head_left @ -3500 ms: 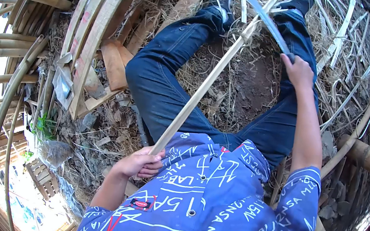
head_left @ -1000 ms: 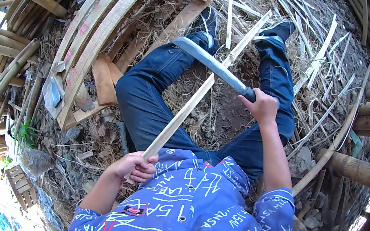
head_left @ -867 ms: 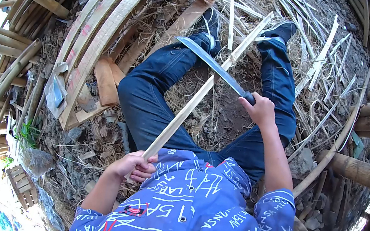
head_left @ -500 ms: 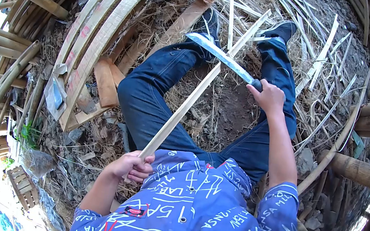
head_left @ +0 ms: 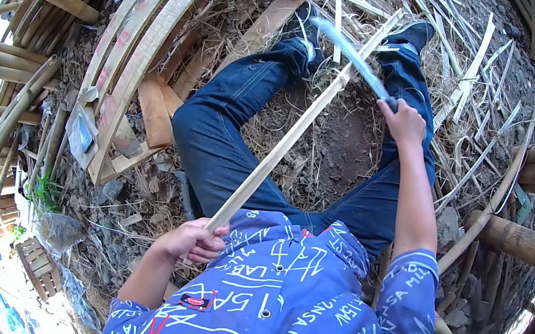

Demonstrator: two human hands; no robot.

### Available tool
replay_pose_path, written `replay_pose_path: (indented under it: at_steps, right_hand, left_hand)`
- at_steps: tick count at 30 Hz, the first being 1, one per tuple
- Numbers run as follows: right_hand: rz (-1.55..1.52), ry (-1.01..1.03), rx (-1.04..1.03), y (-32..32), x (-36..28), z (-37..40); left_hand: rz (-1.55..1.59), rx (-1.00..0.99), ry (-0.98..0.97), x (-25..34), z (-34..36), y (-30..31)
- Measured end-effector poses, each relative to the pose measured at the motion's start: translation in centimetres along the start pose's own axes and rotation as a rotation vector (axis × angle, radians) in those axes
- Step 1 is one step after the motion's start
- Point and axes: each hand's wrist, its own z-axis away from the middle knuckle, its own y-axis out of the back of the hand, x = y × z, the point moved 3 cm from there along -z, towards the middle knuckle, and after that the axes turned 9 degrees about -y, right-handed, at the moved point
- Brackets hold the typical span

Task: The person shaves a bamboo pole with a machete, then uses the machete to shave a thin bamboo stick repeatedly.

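Note:
My left hand [head_left: 195,240] is closed around the near end of a long bamboo strip [head_left: 279,153], close by my shirt. The strip slants away from me to the upper right, between my legs, its far end near my right shoe. My right hand [head_left: 405,121] grips the dark handle of a machete [head_left: 350,52], mostly hidden in the fist. Its long pale blade, slightly blurred, points to the upper left and crosses the strip near the far end. A curled shaving shows on the strip just below the blade.
A slatted wooden frame [head_left: 153,49] lies on the left, with a wood block [head_left: 154,116] beside it. Split bamboo strips [head_left: 472,67] and shavings cover the ground ahead and right. Bamboo poles [head_left: 523,245] border both sides. My legs [head_left: 231,132] are spread around bare soil [head_left: 345,145].
My right hand has moved the machete away from me and slightly right, farther up the strip. The left hand keeps its hold, almost in the same place.

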Motion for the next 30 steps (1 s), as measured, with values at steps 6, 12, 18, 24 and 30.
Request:
replay_pose_path:
  at_steps: [6,12,18,24,30]
  right_hand:
    - [-0.005,0.004,-0.014,1.7,1.3,0.5]
    - [-0.231,0.154,-0.119,1.9,-1.9,7.5]
    - [-0.541,0.162,-0.323,2.4,-6.6,14.0]
    - [-0.773,0.095,-0.509,2.0,-9.3,18.4]
    - [-0.755,0.131,-0.582,2.9,-9.0,20.5]
  left_hand:
    - [0.053,-0.05,-0.041,0.0,0.1,0.7]
    - [-0.136,0.006,-0.101,1.2,-1.1,0.4]
    - [-0.401,0.07,-0.188,2.1,-2.9,1.0]
    - [-0.586,0.181,-0.191,3.0,-4.9,0.4]
    - [-0.275,0.058,-0.131,2.4,-6.4,1.3]
